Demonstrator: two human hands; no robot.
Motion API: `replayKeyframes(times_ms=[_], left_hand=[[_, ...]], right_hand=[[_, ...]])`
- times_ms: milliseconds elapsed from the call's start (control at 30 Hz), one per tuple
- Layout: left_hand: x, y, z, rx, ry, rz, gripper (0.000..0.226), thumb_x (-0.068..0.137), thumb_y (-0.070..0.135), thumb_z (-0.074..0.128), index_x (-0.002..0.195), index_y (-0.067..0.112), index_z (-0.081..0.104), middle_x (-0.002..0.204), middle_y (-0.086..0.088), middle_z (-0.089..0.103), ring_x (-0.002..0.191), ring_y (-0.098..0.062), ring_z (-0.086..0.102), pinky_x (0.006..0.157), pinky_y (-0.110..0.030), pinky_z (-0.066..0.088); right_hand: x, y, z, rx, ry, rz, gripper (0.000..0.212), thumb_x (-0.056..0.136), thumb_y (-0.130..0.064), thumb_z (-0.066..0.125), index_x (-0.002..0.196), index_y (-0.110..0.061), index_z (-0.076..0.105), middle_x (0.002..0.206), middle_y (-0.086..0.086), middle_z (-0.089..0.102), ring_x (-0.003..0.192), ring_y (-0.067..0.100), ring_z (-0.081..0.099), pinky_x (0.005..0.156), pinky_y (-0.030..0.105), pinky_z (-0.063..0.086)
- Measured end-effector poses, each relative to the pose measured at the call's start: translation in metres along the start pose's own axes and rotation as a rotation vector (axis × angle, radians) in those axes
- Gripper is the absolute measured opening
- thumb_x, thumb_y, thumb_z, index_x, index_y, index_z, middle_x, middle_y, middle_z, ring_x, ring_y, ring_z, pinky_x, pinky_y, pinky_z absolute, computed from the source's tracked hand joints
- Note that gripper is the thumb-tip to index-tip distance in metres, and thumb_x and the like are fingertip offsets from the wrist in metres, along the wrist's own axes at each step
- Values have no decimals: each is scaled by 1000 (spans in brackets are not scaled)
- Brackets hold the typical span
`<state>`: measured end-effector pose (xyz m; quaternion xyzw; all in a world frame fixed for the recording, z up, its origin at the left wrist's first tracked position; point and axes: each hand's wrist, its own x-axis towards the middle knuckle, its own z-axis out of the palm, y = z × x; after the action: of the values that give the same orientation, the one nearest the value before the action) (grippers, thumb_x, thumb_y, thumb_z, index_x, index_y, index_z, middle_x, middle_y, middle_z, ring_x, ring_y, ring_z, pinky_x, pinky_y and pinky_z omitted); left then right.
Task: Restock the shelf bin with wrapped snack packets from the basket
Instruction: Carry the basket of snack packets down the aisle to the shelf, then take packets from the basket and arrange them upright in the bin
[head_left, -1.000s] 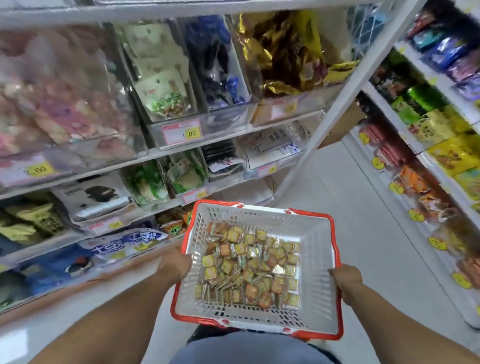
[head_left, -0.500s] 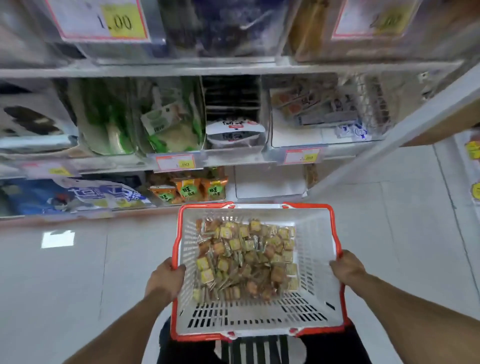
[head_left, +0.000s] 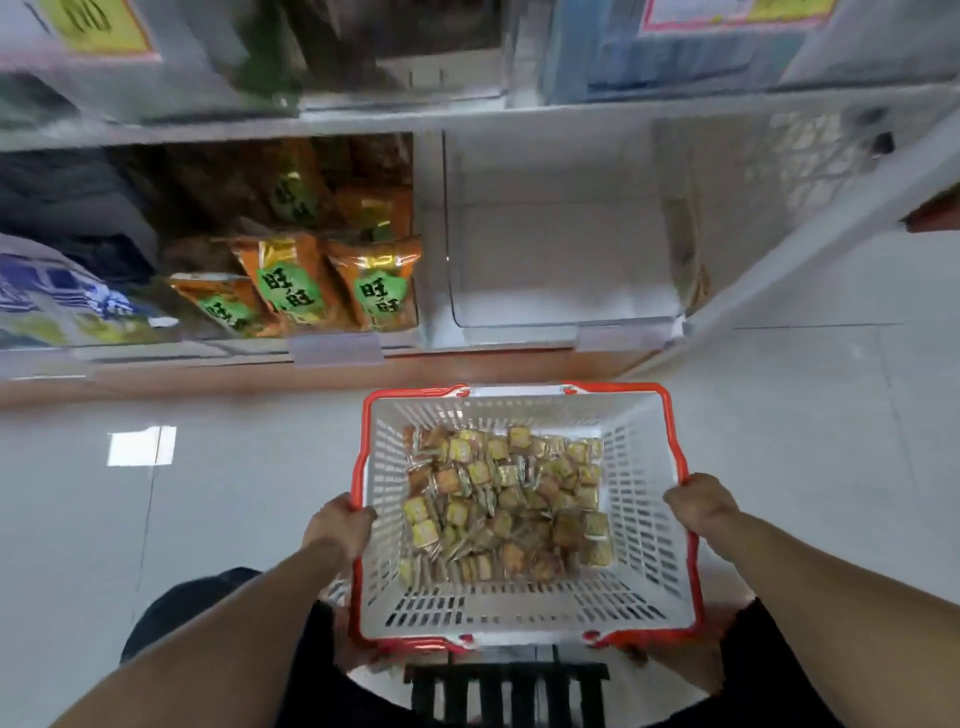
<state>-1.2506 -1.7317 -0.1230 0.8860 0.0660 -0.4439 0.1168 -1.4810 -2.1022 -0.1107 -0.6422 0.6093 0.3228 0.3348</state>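
Note:
I hold a white plastic basket with a red rim (head_left: 644, 525) low over the floor. My left hand (head_left: 338, 527) grips its left rim and my right hand (head_left: 698, 504) grips its right rim. Inside lies a heap of several small wrapped snack packets (head_left: 501, 512), yellow and orange. Straight ahead on the bottom shelf sits a clear shelf bin (head_left: 561, 260) with nothing visible inside it.
Orange snack bags with green labels (head_left: 332, 286) fill the bin to the left, and blue packs (head_left: 57, 296) lie farther left. A white shelf upright (head_left: 810, 223) slants at the right. Below the basket a black slatted stool (head_left: 506, 691) shows. Pale tiled floor spreads around.
The view has dropped lower and nearer the bottom shelf. The basket stayed in both hands, and the clear bin now fills the space ahead of it.

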Motion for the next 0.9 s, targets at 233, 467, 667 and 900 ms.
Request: replayKeyframes(times_ms=[233, 467, 667, 900], left_hand=[[78, 15, 32, 68, 5, 16, 28, 97, 18, 54, 116, 2, 68, 106, -21, 73, 90, -36, 72, 80, -44, 63], [93, 26, 28, 56, 10, 41, 32, 96, 11, 51, 120, -7, 62, 97, -22, 70, 76, -36, 72, 64, -45, 65], [77, 33, 46, 126, 144, 46, 52, 100, 20, 51, 144, -6, 43, 132, -21, 60, 116, -34, 64, 93, -40, 58], [40, 57, 43, 306, 323, 492, 60, 90, 25, 65, 146, 16, 45, 144, -12, 52, 128, -30, 51, 106, -41, 48]], right_hand=[[80, -20, 48, 35, 28, 3, 37, 95, -13, 56, 126, 7, 58, 112, 20, 67, 91, 32, 65, 70, 30, 48], [99, -36, 53, 46, 162, -73, 36, 96, -17, 52, 127, 2, 56, 96, 12, 60, 61, 18, 48, 61, 27, 43], [93, -37, 67, 135, 300, -110, 48, 91, -15, 59, 133, 3, 46, 127, 20, 58, 90, 29, 60, 73, 34, 52], [50, -57, 57, -199, 521, -580, 54, 88, -17, 61, 141, -18, 47, 136, 11, 55, 121, 32, 55, 99, 40, 50]])
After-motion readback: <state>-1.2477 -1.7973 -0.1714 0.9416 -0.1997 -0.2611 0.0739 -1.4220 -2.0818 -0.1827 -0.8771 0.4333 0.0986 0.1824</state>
